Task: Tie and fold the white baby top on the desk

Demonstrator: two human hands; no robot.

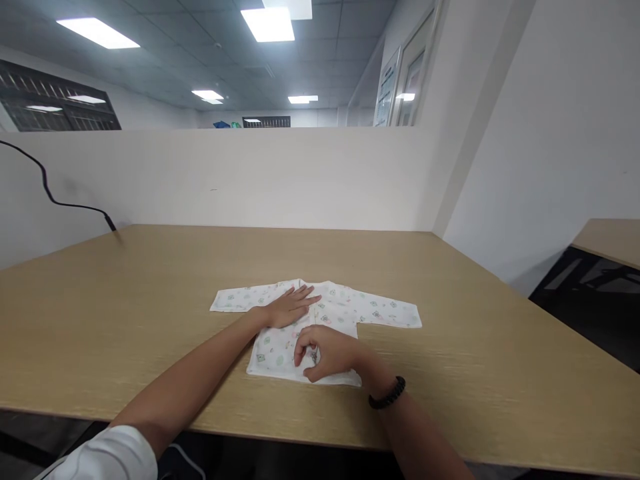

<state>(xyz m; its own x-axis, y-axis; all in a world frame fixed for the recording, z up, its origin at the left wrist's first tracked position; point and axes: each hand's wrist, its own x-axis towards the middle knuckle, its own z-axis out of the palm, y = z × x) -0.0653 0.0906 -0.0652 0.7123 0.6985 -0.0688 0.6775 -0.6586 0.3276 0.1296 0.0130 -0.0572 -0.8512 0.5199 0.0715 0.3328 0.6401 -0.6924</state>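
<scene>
A small white long-sleeved baby shirt (340, 315) with a pastel print lies spread on the wooden table, its sleeves stretched out to both sides. My left hand (290, 307) rests flat on the upper chest of the shirt, fingers spread. Over the lower front is my right hand (327, 352), its fingers curved and the thumb apart from them, with nothing visible between. Whether its fingertips touch the fabric I cannot tell. The two forearms hide parts of the shirt's lower left and lower right edges.
The wooden table (150, 287) meets a low white partition (280, 180) at the back and a white wall (555, 133) on the right. A black cable (75, 205) hangs at the left, its end near the table's back corner. Another table (610, 237) stands at the far right.
</scene>
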